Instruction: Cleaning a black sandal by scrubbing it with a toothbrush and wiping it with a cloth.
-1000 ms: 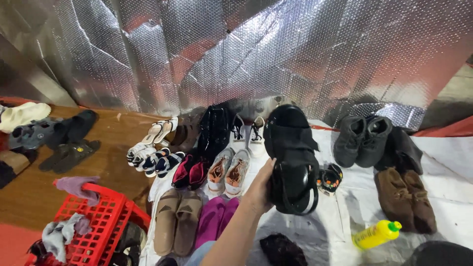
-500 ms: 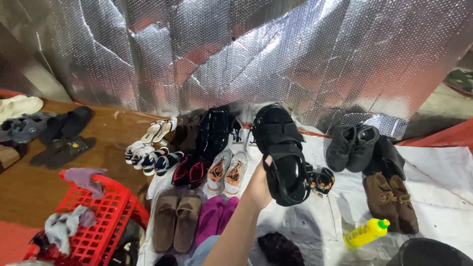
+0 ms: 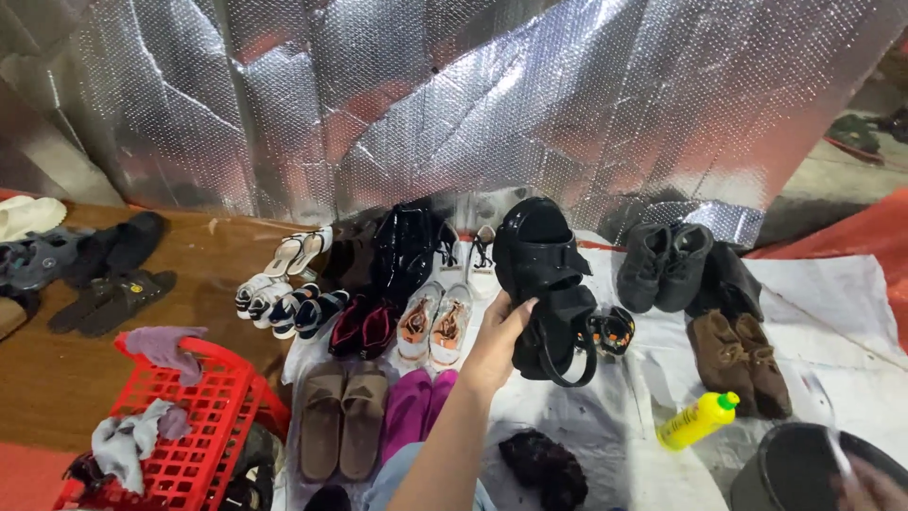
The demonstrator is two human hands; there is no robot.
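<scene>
A red basket [image 3: 222,397] holding rags sits at lower left. Brown slippers [image 3: 342,421] lie beside purple ones [image 3: 416,407]. A yellow bottle [image 3: 697,420] lies near brown boots [image 3: 740,360], with grey shoes [image 3: 662,265] behind. Foil sheeting [image 3: 454,104] backs everything.

right hand [image 3: 875,483] blurred, bucket [image 3: 804,468] cut off — corner

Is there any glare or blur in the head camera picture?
Head view: the foil sheet glares with patchy reflections; the sandals in the left hand look sharp; the right hand at the lower right corner is blurred.
</scene>
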